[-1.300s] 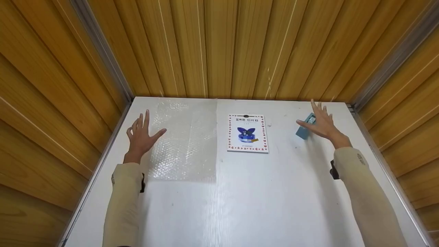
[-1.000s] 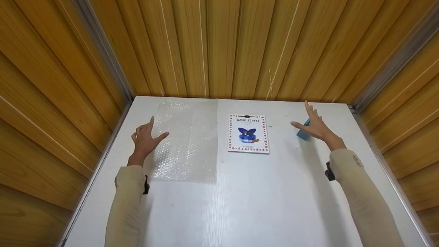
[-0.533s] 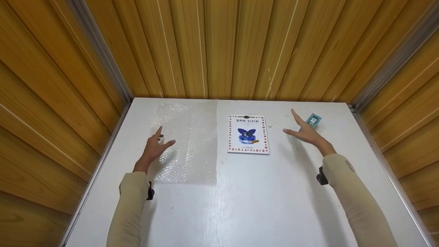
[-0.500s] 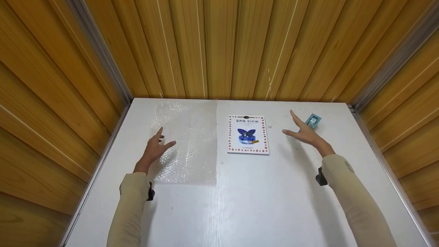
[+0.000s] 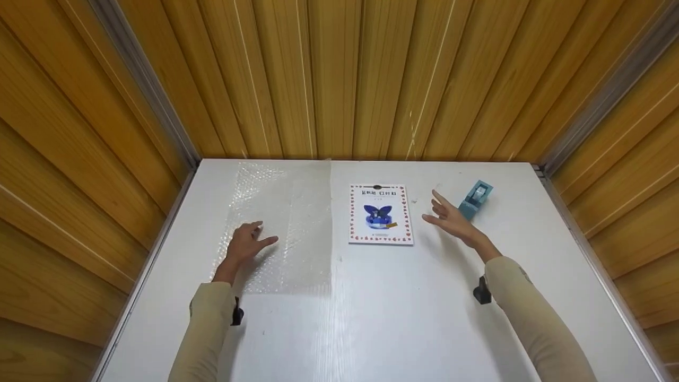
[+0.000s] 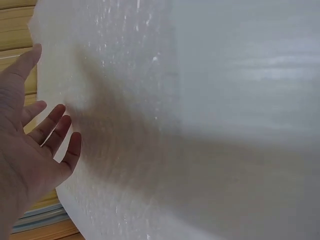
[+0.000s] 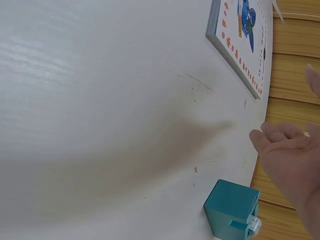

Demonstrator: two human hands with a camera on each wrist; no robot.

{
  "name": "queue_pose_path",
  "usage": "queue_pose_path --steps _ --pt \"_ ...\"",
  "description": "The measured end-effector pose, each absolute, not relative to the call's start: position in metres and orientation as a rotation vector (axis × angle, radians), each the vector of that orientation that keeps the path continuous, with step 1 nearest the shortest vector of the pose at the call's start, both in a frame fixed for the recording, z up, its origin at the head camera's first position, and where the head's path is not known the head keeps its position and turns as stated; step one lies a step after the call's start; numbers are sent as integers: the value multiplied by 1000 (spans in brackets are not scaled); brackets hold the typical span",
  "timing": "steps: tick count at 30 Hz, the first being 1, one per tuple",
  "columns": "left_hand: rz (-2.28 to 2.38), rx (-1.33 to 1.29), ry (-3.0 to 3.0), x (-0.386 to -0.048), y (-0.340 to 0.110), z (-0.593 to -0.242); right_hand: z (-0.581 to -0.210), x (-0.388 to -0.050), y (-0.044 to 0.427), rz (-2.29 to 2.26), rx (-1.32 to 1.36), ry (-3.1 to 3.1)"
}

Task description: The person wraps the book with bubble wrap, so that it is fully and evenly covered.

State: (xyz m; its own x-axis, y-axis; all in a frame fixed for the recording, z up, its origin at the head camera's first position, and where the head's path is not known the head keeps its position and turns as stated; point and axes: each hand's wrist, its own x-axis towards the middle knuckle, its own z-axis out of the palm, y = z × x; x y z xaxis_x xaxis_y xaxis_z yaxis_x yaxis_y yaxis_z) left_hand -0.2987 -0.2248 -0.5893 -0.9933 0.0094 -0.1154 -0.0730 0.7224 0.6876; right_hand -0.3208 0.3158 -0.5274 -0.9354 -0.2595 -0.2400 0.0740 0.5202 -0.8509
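In the head view my left hand (image 5: 245,244) hovers over a sheet of bubble wrap (image 5: 310,228), fingers loosely bent and holding nothing. The left wrist view shows that hand's shadow falling on the bubble wrap (image 6: 132,100). A book (image 5: 380,215) with a red-patterned border and a blue picture lies flat to the right of the sheet. My right hand (image 5: 451,220) is in the air between the book and a teal tape dispenser (image 5: 475,200), its fingers extended and nothing in them. The right wrist view has the tape dispenser (image 7: 231,207) below the hand and the book (image 7: 242,45) above.
Everything lies on a white table (image 5: 371,318). Wood-patterned walls (image 5: 339,79) rise behind it and along both sides, with grey metal posts at the back corners.
Both hands have come nearer to the person and inward. The right hand has moved away from the tape dispenser toward the book, uncovering the dispenser. The left hand has moved over the bubble wrap.
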Motion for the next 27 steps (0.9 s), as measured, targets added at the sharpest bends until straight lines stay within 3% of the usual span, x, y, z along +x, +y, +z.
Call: queue_pose_path --steps 9,19,27 --pt "908 98 2930 -287 -227 -595 -514 -305 309 -1482 -96 2306" --pt "971 222 2959 -284 -248 -595 -553 -321 325 -1451 -93 2343" --pt "1111 169 2851 -284 -266 -598 -553 -318 326 -1477 -122 2335"
